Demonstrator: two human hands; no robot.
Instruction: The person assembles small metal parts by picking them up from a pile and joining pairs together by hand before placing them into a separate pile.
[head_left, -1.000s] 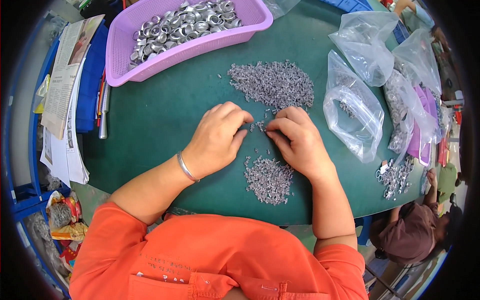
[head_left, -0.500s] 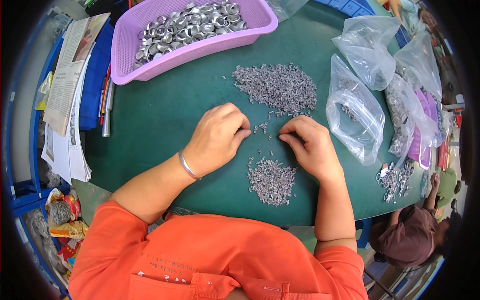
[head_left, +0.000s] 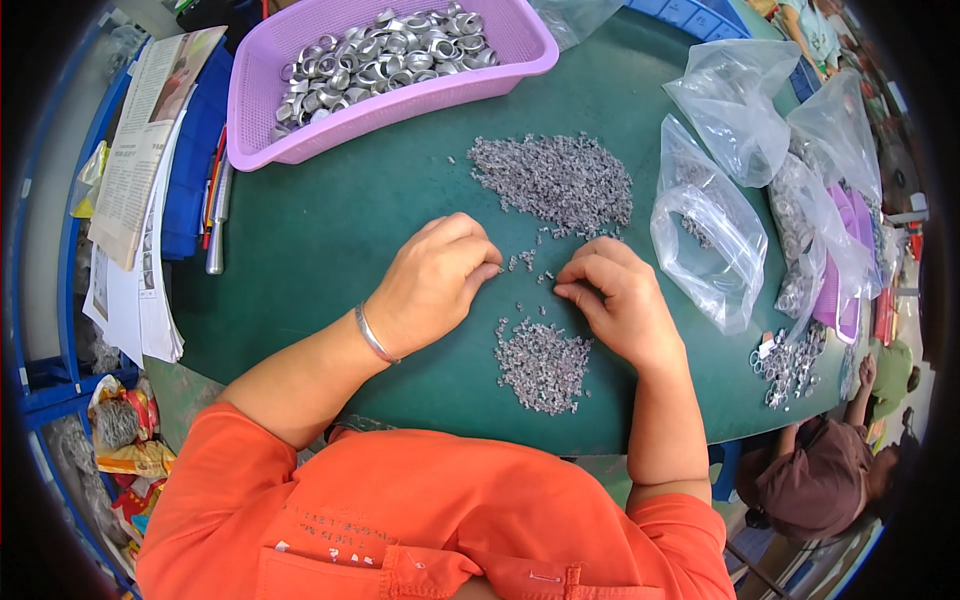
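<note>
Small heap of tiny grey metal parts (head_left: 543,365) is seen nearest, just below the fingertips; left hand (head_left: 432,283) and right hand (head_left: 622,298) are rested on the green table (head_left: 330,230), fingers curled together, pinching at loose parts (head_left: 530,268) scattered between them; larger grey pile (head_left: 556,182) lies just beyond the fingers; clear bag (head_left: 708,240) beside the right fingers; purple basket of metal rings (head_left: 385,65) farthest.

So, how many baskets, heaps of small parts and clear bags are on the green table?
Purple basket: 1
Heaps of small parts: 2, far heap and near heap
Clear bags: 4, at
Total: 7
</note>
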